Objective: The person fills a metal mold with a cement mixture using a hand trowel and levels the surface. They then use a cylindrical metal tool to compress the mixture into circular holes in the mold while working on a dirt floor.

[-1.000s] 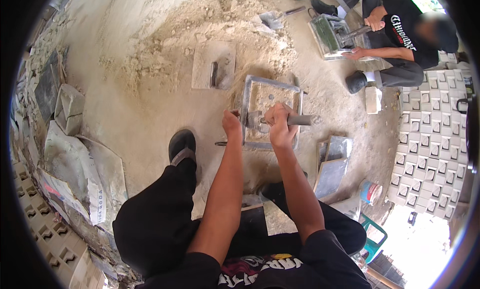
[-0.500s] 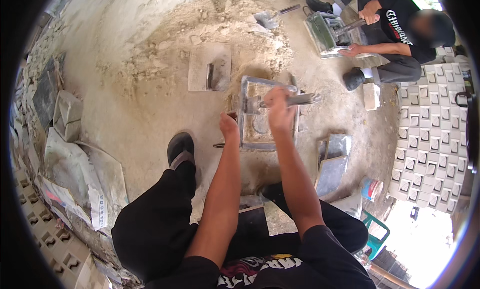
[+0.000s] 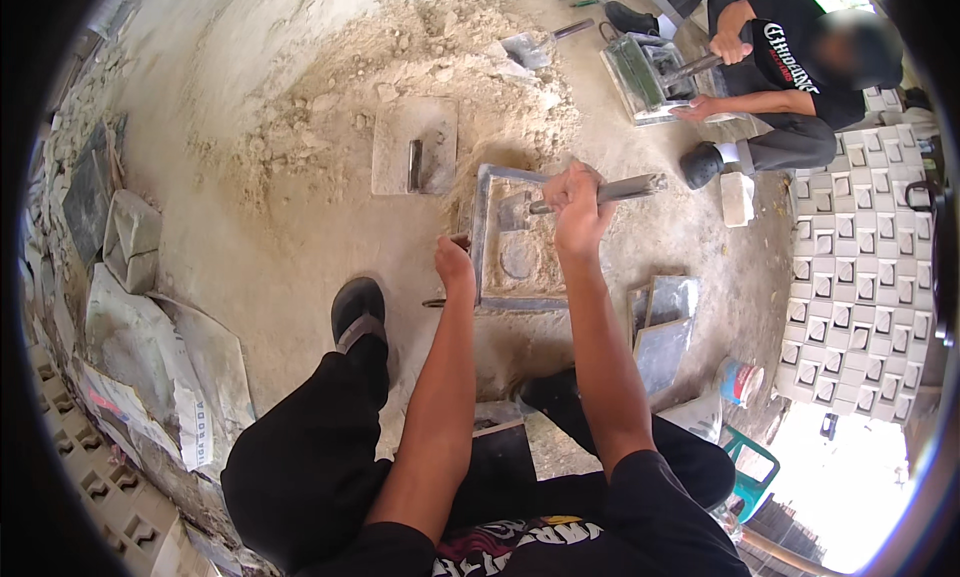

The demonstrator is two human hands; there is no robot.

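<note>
Whitish and crumpled, a sack (image 3: 150, 337) lies far to the left of the rectangular frame (image 3: 520, 304), out of the way of the feet. Beyond the frame and to its left spreads pale powder (image 3: 310, 127), within what looks like easy reach. Nearer the frame's left side, a flat plate (image 3: 394, 142) rests with its handle up, probably to make lifting simple. The left hand (image 3: 455, 263) is just outside the frame's left edge, fingers curled by something dark; I cannot tell whether they grip it, though that spot would suit steadying the frame. Inside the frame, powder shows a round mark. The metal tamper (image 3: 632, 188) has its flat head over the frame's left half and its shaft running past the right edge; the right hand (image 3: 582, 209) is closed around it, fairly near the head, perhaps for control. Right of the frame, overlapping flat sheets (image 3: 665, 347) lie together, likely to save floor. Beyond and right of the frame, a co-worker (image 3: 795, 62) holds a similar tool; farthest right are pale blocks (image 3: 850, 287) in close rows
</note>
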